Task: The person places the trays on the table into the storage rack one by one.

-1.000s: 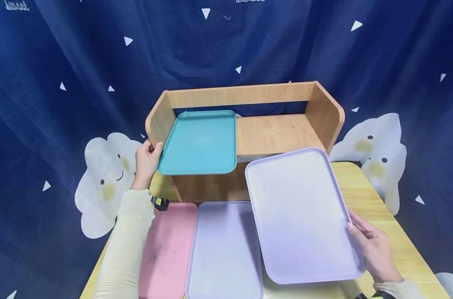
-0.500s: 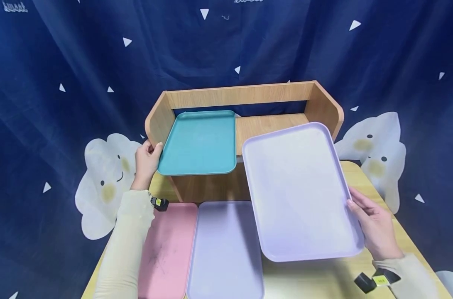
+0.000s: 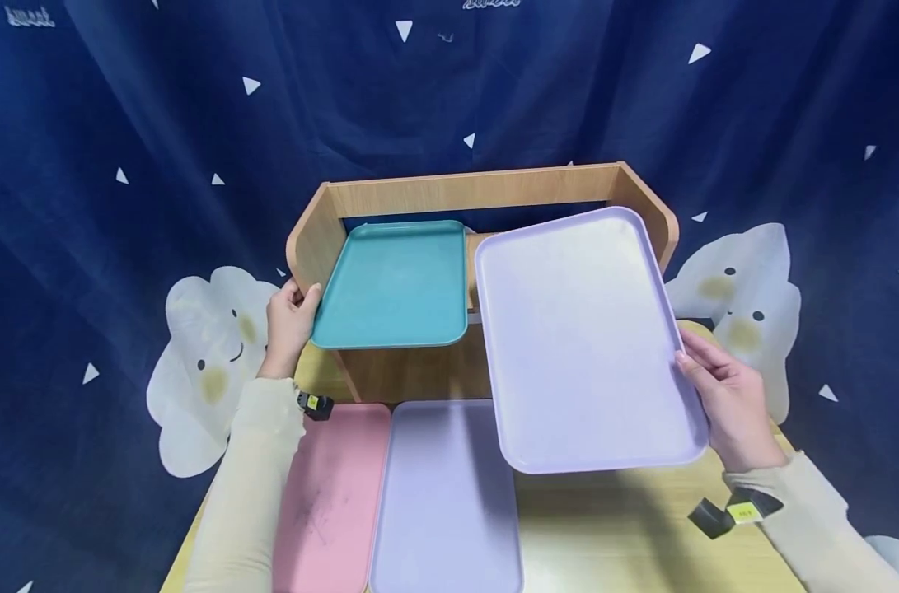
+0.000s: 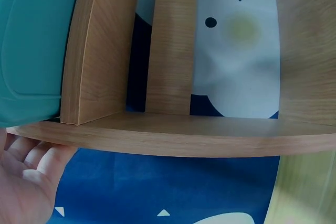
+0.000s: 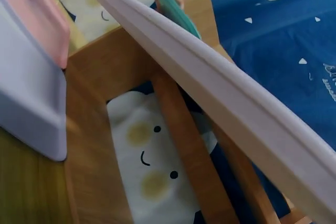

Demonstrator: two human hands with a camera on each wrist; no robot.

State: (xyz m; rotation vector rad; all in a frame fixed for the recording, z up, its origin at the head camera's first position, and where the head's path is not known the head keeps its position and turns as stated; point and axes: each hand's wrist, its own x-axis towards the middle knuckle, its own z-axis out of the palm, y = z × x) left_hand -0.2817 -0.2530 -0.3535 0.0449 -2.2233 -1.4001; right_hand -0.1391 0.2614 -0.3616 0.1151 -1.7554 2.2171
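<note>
Pink tray [image 3: 334, 494], purple tray [image 3: 445, 502]: flat on the worktop [image 3: 590, 535], lengthwise away.
Lilac tray [image 3: 590, 342]: raised before the shelf's [image 3: 471, 188] right half, long axis running away, far end angled left.
Right hand [image 3: 731, 402]: fingers hold its right edge.
Left hand [image 3: 289, 328]: fingers grip the shelf's left end.
Shelf: bears teal tray [image 3: 393, 284].

A curtained-off nook, home or studio unclear: behind the wooden shelf [image 3: 479, 189] hangs a navy curtain [image 3: 330, 107] printed with white triangles [image 3: 404, 30] and smiling clouds [image 3: 212, 362], and beneath that shelf is a pale wood-grain worktop [image 3: 593, 535].
</note>
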